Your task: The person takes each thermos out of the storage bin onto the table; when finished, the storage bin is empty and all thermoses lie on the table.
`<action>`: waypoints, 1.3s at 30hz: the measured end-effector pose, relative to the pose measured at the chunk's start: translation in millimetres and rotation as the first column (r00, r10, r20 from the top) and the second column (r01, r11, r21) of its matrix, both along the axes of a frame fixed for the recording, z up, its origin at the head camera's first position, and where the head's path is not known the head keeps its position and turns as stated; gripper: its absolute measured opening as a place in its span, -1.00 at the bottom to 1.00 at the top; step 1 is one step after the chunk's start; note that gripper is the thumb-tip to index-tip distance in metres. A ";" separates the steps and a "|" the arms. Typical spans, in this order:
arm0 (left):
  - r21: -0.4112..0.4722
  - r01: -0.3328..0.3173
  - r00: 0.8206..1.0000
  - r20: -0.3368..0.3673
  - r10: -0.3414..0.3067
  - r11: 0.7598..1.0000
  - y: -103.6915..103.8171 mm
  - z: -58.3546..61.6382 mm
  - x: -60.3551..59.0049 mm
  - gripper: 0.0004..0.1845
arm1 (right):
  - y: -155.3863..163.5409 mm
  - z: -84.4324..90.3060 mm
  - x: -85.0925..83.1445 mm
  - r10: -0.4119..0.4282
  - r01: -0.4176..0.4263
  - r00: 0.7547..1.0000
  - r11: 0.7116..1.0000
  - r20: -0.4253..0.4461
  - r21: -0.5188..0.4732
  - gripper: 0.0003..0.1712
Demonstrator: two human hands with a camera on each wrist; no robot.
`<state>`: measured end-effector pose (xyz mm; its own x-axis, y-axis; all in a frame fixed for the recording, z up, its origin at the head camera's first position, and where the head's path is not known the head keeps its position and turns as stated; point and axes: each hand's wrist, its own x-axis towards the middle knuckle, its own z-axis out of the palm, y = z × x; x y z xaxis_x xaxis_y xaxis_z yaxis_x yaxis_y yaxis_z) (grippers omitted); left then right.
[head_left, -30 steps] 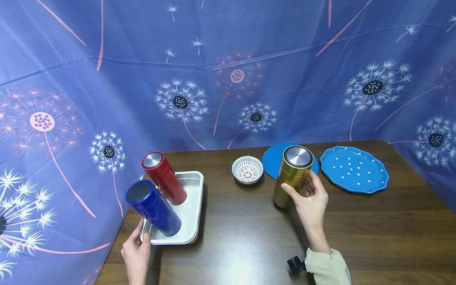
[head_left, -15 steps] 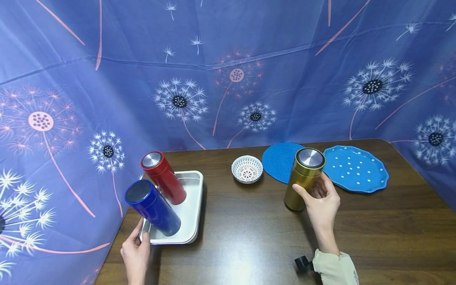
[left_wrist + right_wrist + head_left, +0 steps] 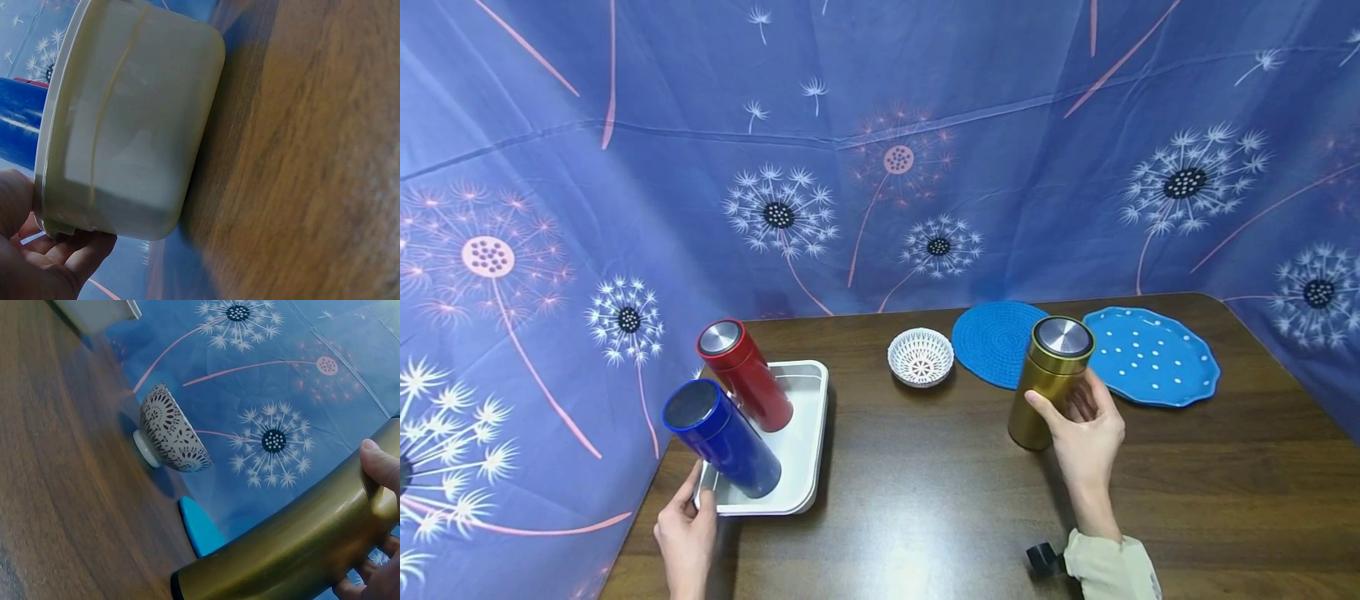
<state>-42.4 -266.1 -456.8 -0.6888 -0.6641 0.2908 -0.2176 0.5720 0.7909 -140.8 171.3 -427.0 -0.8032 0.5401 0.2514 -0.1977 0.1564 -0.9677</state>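
The right hand (image 3: 1086, 429) has thumb and fingers wrapped round the gold flask (image 3: 1048, 379), upright near the tabletop's far edge – the right wrist view shows its base (image 3: 187, 584). The left hand (image 3: 687, 533) grips the white tray (image 3: 801, 433) at the left edge – fingers under its rim (image 3: 75, 234) only in the wrist view

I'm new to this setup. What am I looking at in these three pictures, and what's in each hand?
No machine here: a person's two bare hands. The wide picture comes from a head camera; the other two come from cameras on each wrist. On the wooden table stand a white tray with a red flask and a blue flask, a small patterned bowl, a blue mat and a blue plate. The left hand holds the tray's near corner. The right hand grips a gold flask.
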 end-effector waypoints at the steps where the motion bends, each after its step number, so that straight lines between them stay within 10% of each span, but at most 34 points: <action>1: 0.002 0.001 1.000 0.000 -0.001 1.000 0.2 0.0 0.1 -0.55 | 1.5 -2.8 -1.1 -0.004 0.004 1.000 1.000 0.002 0.001 -0.22; 24: 0.014 -0.003 1.000 0.003 0.003 1.000 0.7 -0.1 0.3 -0.56 | 2.7 -11.6 2.1 0.018 -0.019 1.000 0.995 0.009 0.096 -0.10; 39: 0.015 -0.004 1.000 -0.009 0.004 1.000 0.8 1.1 0.0 -0.55 | -15.7 11.3 36.0 0.000 0.014 0.997 0.987 -0.082 0.162 -0.15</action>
